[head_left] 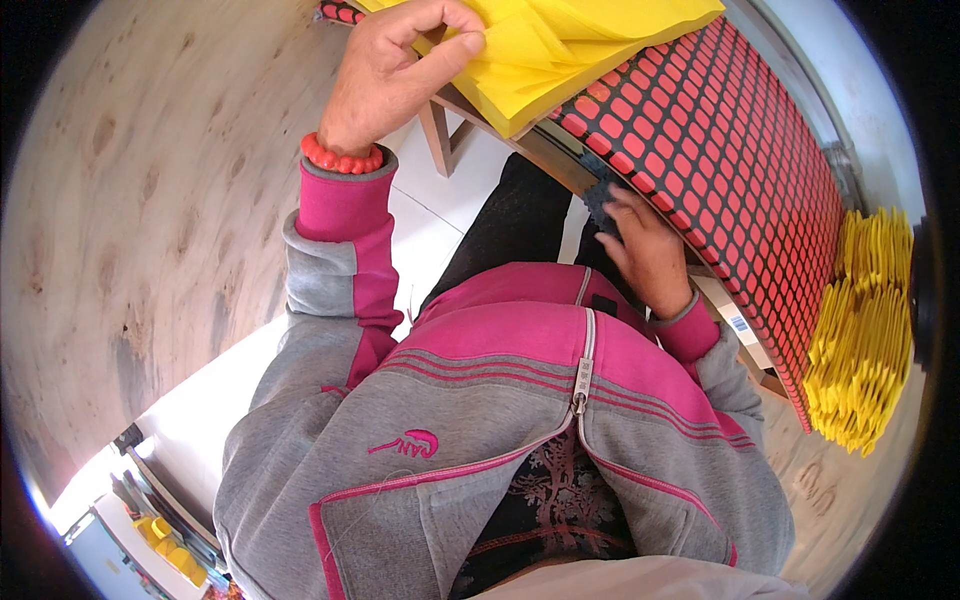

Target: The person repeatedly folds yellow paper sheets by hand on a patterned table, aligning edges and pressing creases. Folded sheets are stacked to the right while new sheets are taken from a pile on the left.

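Note:
At the top, my left hand point(395, 80), with a red bead bracelet point(345, 157) at the wrist, pinches the edge of a yellow paper sheet point(497, 45). That sheet belongs to a loose stack of thin yellow sheets point(590, 50) lying on the table's corner. To the right and lower, my right hand point(645, 250) hangs beside the table edge with its fingers apart and nothing visible in them. Its fingertips are close to a dark blue, rough-looking piece point(600, 200) under the edge; whether they touch it I cannot tell.
A red-and-black patterned cover point(720, 130) lies over the table. Bunches of folded yellow paper point(865, 330) are piled at its right end. On the left runs a wooden board point(150, 200). A wooden stool leg point(436, 140) stands on the white tiled floor point(425, 200).

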A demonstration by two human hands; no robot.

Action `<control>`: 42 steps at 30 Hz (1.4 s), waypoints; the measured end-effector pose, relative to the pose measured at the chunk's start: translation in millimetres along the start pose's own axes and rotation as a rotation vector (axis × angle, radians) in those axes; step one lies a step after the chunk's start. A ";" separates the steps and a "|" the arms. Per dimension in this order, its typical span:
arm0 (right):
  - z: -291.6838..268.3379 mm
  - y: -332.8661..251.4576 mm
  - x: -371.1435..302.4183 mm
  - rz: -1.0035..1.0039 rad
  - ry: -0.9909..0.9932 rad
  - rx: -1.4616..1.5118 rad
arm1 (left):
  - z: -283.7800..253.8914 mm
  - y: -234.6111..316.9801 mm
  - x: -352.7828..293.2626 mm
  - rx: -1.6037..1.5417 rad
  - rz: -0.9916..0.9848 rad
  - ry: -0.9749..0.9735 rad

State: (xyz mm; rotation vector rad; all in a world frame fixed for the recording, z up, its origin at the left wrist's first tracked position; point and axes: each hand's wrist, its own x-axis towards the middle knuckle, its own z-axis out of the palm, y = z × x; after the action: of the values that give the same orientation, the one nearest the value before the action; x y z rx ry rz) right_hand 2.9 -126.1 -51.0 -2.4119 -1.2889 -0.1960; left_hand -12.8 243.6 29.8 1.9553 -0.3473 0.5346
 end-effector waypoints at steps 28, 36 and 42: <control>49.4 62.2 -32.4 0.177 -0.162 -0.193 | 25.7 -3.5 -1.3 -0.086 0.048 0.274; 0.1 -5.8 -0.7 -0.058 -0.142 0.046 | 29.1 1.5 -2.5 -0.131 0.074 0.286; -50.0 -49.4 63.7 -0.270 0.247 0.255 | 29.1 1.5 -2.1 -0.162 0.072 0.290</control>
State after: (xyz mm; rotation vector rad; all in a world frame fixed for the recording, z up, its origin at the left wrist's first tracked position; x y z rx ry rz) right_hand 1.4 -73.1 27.7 -1.9315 -1.4227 -0.3678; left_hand -9.1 216.6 19.2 1.6859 -0.2679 0.8012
